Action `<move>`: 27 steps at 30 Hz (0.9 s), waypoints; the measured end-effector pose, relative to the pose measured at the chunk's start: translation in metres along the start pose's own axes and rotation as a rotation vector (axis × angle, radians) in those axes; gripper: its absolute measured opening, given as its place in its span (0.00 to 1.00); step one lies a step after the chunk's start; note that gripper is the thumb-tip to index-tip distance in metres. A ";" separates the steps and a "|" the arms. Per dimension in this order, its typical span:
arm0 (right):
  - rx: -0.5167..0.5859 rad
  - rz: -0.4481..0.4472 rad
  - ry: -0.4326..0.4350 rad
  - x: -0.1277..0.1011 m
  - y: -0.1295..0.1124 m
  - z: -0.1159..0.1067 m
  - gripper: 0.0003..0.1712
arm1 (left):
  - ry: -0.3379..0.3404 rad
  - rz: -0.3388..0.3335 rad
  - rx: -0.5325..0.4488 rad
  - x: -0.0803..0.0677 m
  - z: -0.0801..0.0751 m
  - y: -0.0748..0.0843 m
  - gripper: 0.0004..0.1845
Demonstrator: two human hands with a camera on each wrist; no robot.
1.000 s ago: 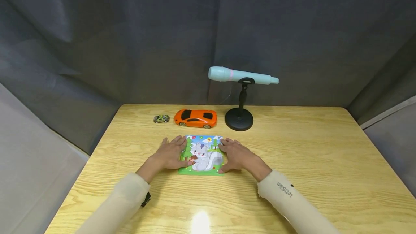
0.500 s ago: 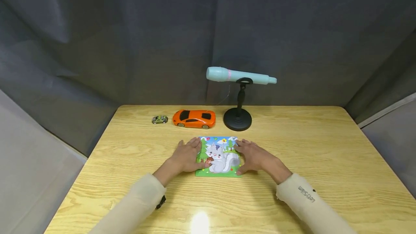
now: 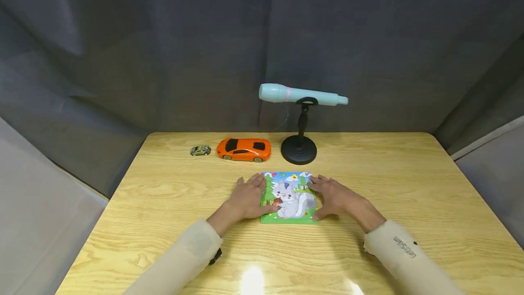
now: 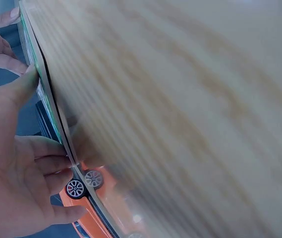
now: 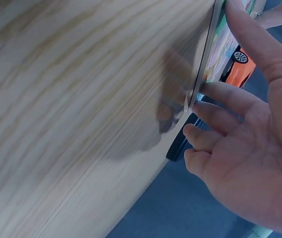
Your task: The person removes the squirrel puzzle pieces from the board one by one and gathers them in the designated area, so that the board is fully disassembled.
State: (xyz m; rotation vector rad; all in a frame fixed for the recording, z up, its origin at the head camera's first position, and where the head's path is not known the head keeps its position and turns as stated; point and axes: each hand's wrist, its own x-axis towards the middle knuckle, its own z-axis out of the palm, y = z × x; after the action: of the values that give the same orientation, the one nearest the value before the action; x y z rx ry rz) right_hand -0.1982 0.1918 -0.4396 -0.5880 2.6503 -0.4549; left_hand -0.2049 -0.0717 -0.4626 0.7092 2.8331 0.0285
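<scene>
A square picture puzzle (image 3: 289, 197) with a grey squirrel lies flat on the wooden table (image 3: 409, 185). My left hand (image 3: 247, 199) lies flat against its left edge, with the thumb on the picture's lower left. My right hand (image 3: 333, 197) lies flat against the right edge, its thumb at the lower right corner. In the left wrist view the fingers (image 4: 41, 163) touch the puzzle's thin edge (image 4: 51, 114). From the right wrist, the fingers (image 5: 225, 99) press the puzzle's edge (image 5: 205, 64) the same way.
Behind the puzzle stand an orange toy car (image 3: 244, 149), a small green toy car (image 3: 200, 150) and a pale blue microphone (image 3: 300, 95) on a black round-based stand (image 3: 299, 151). Dark curtains close off the back and sides.
Both hands have slid the puzzle to the right across the table, from below the orange car to below the microphone stand. Their hold on its edges is unchanged.
</scene>
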 end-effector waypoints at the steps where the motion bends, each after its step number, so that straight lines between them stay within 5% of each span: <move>1: 0.003 -0.001 0.004 -0.001 0.001 0.000 0.54 | 0.002 0.001 0.004 0.000 0.000 0.001 0.50; 10: -0.014 -0.005 0.019 -0.001 0.005 0.000 0.54 | 0.028 0.034 0.055 0.001 0.003 0.001 0.49; 16: -0.037 -0.005 0.020 0.001 0.007 -0.002 0.55 | 0.112 0.195 0.057 0.006 0.002 0.006 0.43; 20: -0.049 0.001 0.011 0.003 0.008 -0.002 0.55 | 0.054 0.284 0.019 0.011 0.004 0.018 0.42; 27: -0.041 -0.019 0.069 0.003 0.008 -0.003 0.52 | -0.017 0.313 0.011 0.017 0.006 0.035 0.40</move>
State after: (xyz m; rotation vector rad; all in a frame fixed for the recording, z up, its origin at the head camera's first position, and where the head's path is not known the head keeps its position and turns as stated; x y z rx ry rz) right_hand -0.2050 0.1978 -0.4410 -0.6205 2.7276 -0.4348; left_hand -0.2022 -0.0325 -0.4691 1.1411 2.6795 0.0569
